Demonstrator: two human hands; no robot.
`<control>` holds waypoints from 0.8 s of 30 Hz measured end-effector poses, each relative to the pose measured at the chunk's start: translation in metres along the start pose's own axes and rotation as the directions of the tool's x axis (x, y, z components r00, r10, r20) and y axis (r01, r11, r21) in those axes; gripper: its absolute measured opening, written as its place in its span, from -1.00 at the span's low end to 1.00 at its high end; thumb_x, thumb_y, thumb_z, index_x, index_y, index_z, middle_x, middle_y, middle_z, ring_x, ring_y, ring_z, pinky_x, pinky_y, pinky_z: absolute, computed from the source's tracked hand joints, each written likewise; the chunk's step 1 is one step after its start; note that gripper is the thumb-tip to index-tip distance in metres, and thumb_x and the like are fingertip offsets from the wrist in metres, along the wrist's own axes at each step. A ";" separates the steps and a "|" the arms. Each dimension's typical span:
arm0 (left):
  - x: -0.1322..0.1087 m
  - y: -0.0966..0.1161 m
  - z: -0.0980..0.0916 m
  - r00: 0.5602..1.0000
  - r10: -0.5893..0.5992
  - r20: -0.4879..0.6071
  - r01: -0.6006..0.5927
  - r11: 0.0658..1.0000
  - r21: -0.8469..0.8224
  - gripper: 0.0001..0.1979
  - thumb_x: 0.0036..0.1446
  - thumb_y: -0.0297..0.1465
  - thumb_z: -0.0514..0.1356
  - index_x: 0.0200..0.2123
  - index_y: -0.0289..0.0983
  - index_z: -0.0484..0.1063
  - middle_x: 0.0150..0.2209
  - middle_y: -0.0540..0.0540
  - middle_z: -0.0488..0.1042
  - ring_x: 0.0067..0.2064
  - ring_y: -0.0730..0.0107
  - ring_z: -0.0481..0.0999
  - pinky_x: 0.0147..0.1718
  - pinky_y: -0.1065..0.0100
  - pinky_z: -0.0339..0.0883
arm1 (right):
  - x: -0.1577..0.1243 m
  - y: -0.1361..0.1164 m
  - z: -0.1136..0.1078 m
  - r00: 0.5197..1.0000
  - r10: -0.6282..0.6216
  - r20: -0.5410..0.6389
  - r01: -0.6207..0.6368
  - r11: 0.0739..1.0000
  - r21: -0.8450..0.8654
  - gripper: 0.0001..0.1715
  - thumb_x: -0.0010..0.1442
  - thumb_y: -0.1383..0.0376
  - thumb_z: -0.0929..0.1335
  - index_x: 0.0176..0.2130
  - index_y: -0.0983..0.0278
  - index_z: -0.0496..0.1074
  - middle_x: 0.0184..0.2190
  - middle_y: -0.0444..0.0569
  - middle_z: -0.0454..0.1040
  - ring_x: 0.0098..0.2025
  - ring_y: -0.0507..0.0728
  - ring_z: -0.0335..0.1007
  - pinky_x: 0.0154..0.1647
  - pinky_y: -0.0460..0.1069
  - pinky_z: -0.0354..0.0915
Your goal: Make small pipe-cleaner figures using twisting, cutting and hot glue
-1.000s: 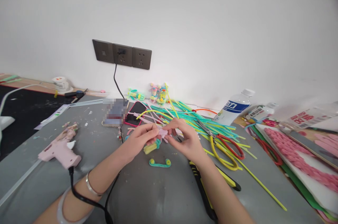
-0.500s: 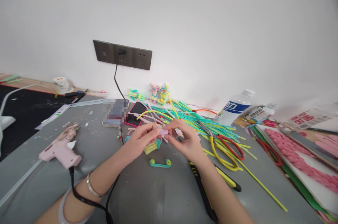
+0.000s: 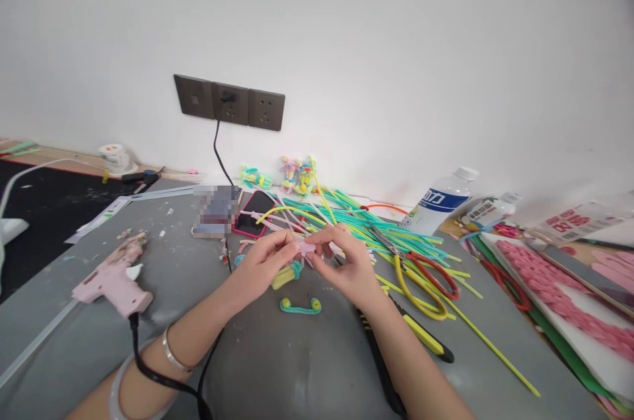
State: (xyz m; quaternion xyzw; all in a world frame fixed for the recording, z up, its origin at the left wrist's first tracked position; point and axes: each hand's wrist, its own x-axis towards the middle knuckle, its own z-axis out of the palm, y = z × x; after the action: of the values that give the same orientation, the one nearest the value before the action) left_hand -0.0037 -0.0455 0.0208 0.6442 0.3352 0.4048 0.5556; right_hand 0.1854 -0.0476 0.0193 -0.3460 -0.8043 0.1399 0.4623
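Observation:
Between both hands, at the middle of the grey table, is a small pale pink fuzzy piece (image 3: 306, 248). My left hand (image 3: 265, 263) pinches its left side between thumb and forefinger. The fingers of my right hand (image 3: 344, 261) are closed on its right side. Just below my left hand's fingers lies a yellow and teal fuzzy bundle (image 3: 286, 275), partly hidden. Nearer to me rests a teal strip (image 3: 300, 310) with a yellow coil at each end. Pipe cleaners (image 3: 356, 212) in teal, yellow and pink spread out behind my hands.
A pink glue gun (image 3: 116, 281) with a black cord lies left. Scissors (image 3: 421, 275), yellow-black pliers (image 3: 426, 334) and a bottle (image 3: 440, 199) are right. A phone (image 3: 255, 213) and small fuzzy figures (image 3: 297, 175) stand or lie near the wall, below sockets (image 3: 230, 103).
My right hand has shifted slightly, its wrist a little further left, and its fingers have moved on the pink piece. My left hand looks almost the same.

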 end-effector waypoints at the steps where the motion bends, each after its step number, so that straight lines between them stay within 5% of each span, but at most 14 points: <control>1: 0.000 0.000 0.000 1.000 0.004 -0.002 -0.004 1.000 0.008 -0.64 0.27 -0.16 0.08 -0.50 -0.23 0.13 -0.49 0.08 0.07 -0.45 0.46 0.04 -0.45 0.37 -0.03 | 0.000 0.000 0.000 1.000 -0.003 -0.004 0.003 1.000 -0.004 -0.90 0.25 0.37 0.37 -0.21 0.18 0.43 -0.49 -0.19 0.43 -0.49 0.04 0.30 -0.26 0.04 0.20; 24: -0.003 0.003 0.005 0.997 0.032 -0.066 -0.021 0.987 0.159 -0.62 0.28 -0.12 0.04 -0.50 -0.22 0.12 -0.51 0.10 0.06 -0.49 0.46 0.04 -0.50 0.39 -0.06 | -0.003 -0.001 0.005 1.000 -0.003 -0.024 0.000 0.996 -0.094 -0.82 0.19 0.41 0.35 -0.19 0.17 0.38 -0.53 -0.22 0.41 -0.52 0.05 0.26 -0.29 0.03 0.18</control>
State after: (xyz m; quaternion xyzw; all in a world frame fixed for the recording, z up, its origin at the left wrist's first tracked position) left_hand -0.0008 -0.0507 0.0227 0.6766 0.3765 0.4059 0.4854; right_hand 0.1812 -0.0499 0.0155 -0.3684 -0.8048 0.0974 0.4552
